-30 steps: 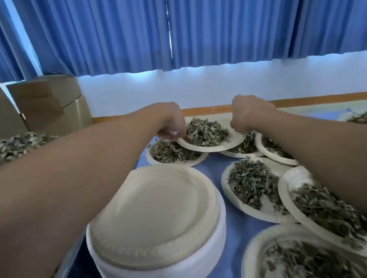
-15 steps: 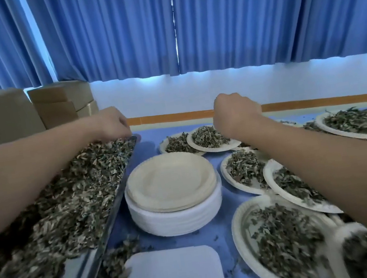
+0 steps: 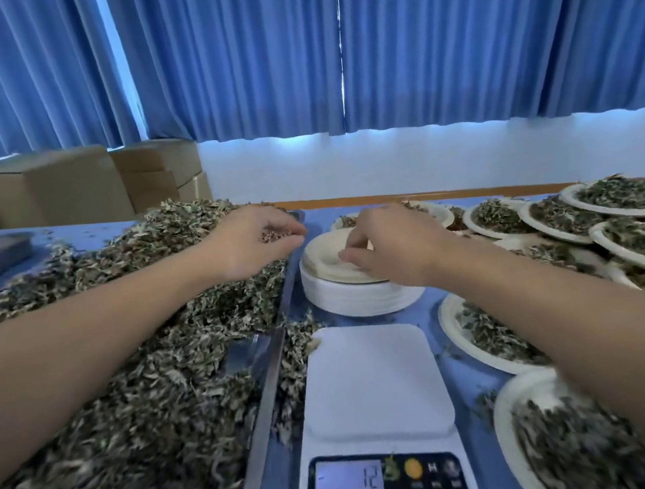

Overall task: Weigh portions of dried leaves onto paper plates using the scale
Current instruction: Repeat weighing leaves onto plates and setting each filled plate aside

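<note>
blue tablecloth (image 3: 433,313); scale (image 3: 374,396) reads 12; left fingers (image 3: 289,230) clutch leaves (image 3: 274,236), right fingers (image 3: 350,256) pinch plate (image 3: 320,255).

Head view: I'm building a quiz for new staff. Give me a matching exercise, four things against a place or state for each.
Things:
1 scale
2 tray
3 left hand
4 right hand

Places or states:
A on the plate stack
B heaped with leaves
C platform bare
D gripping leaves

Pairs: 1-C, 2-B, 3-D, 4-A
</note>
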Tool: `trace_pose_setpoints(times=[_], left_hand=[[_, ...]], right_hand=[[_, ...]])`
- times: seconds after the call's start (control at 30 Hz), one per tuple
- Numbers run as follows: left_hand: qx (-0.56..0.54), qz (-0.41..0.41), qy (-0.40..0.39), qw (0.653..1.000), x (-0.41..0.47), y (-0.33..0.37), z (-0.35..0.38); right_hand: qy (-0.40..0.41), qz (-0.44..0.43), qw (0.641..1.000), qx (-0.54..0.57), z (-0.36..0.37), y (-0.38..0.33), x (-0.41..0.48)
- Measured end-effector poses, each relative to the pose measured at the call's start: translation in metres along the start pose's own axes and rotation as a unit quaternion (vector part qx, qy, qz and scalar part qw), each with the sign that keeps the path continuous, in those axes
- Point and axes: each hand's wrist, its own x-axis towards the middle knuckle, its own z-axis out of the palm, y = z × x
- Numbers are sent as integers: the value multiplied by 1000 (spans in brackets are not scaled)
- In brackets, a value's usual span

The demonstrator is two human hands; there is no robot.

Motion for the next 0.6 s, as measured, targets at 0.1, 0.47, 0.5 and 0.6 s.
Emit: trace_pose_setpoints(times=[0.1, 0.47, 0.5, 0.6], left_hand=[[37, 54, -37, 997, -7, 13, 5], [18, 82, -83, 993, -1, 30, 32], [16, 82, -80, 993, -1, 31, 33], [8, 92, -70, 993, 1, 31, 34]], right_hand=[[-52, -19, 998, 15, 2, 4, -7], [-62, -59, 995, 45, 8, 17, -8], [-63, -61, 995, 45, 8, 18, -7], [-67, -78, 994, 39, 5, 22, -8]])
